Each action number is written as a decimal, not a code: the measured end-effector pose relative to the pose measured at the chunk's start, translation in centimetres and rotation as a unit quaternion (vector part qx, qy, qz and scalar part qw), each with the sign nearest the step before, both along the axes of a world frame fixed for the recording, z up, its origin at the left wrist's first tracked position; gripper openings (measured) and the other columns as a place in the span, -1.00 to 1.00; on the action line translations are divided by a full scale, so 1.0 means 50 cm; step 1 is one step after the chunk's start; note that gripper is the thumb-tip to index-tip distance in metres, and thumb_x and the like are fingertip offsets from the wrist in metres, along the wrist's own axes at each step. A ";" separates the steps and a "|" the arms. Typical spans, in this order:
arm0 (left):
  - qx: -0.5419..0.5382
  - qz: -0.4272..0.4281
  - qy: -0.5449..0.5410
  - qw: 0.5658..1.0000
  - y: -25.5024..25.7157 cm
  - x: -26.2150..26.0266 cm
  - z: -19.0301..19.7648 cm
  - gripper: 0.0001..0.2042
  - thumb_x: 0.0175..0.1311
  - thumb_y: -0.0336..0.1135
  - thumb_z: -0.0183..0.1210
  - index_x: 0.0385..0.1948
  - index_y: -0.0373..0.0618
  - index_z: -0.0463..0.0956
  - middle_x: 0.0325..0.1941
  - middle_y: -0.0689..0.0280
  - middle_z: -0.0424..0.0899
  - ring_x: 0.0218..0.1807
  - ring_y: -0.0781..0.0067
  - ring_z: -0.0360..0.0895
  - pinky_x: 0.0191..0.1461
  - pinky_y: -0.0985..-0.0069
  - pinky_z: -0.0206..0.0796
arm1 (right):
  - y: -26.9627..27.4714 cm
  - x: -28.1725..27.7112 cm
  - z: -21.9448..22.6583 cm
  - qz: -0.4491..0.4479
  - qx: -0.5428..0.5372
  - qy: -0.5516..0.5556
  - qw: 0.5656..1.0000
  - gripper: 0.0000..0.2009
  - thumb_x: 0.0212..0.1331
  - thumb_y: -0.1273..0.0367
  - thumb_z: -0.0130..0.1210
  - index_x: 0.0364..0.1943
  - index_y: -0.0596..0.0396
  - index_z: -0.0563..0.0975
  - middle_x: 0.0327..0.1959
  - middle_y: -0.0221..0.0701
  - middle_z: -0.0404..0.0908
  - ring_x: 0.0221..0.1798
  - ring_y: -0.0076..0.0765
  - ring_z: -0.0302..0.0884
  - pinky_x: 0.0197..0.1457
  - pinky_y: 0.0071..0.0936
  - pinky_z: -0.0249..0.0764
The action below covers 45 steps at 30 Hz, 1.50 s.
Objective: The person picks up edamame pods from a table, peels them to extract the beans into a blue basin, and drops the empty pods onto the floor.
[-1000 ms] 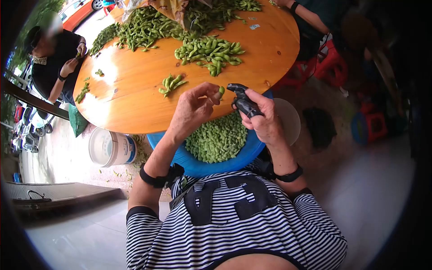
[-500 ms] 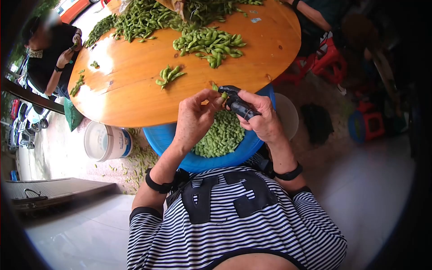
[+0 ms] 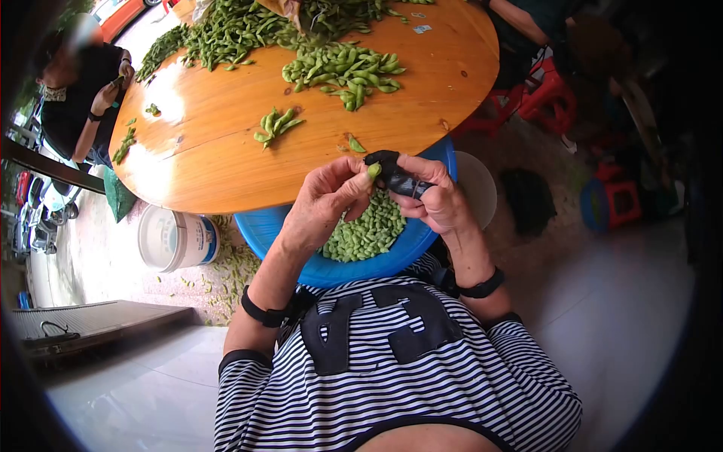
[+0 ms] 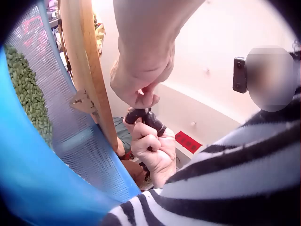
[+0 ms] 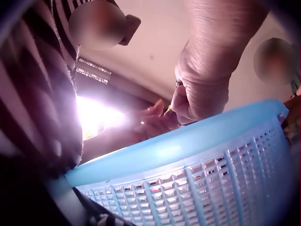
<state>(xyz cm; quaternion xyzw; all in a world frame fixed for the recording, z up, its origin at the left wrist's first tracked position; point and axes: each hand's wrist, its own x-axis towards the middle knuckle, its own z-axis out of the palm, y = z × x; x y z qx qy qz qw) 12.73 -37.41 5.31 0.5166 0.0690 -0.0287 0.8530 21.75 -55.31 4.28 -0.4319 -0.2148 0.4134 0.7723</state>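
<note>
My left hand pinches a green soybean pod between thumb and fingers. Opposite it, my right hand has black coverings on its thumb and forefinger, which close on the other end of the same pod. The fingertips of both hands meet there, also in the left wrist view, where the pod itself is hidden. Beneath them a blue basket holds a heap of shelled green beans. One loose green pod lies near the table's edge, just beyond the hands.
On the round wooden table lie a small bunch of pods, a larger pile and a big heap behind. A white bucket stands left on the floor by scattered pods. Another person sits at the left, handling a pod.
My left hand has brought the pod across to my right hand, and the black-covered fingers, apart before, have closed on it. A loose pod now shows on the table edge.
</note>
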 end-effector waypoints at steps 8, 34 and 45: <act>0.210 0.040 -0.018 0.977 0.005 -0.002 -0.010 -0.83 0.35 -0.26 0.13 -0.36 -0.17 0.52 -0.52 0.52 0.47 -0.53 0.79 0.27 -0.50 0.74 0.07 | 0.007 -0.014 0.029 -0.101 -0.156 -0.308 0.933 -0.57 -0.23 0.67 -0.19 -0.15 0.35 0.51 -0.38 -0.51 0.44 -0.30 -0.64 0.35 -0.20 -0.73 0.30; 0.165 -0.040 -0.081 0.982 0.010 -0.016 -0.040 -0.73 0.27 -0.53 -0.01 -0.02 -0.25 0.52 -0.30 0.31 0.64 -0.45 0.55 0.44 -0.34 0.58 0.35 | -0.055 -0.017 0.049 -0.252 -0.256 -0.480 0.800 -0.69 -0.15 0.71 -0.03 -0.22 0.32 0.48 -0.40 -0.22 0.44 -0.38 -0.17 0.41 -0.28 -0.57 0.31; 0.798 0.178 -0.068 0.571 0.214 0.123 -0.002 -0.84 0.17 -0.30 0.16 -0.53 -0.13 0.61 -0.35 0.21 0.57 -0.12 0.16 0.49 -0.09 0.27 0.36 | -0.217 0.034 0.066 -0.255 -0.547 -0.493 0.627 -0.66 -0.25 0.68 -0.06 -0.22 0.36 0.42 -0.29 0.09 0.49 -0.15 0.28 0.43 -0.12 -0.13 0.34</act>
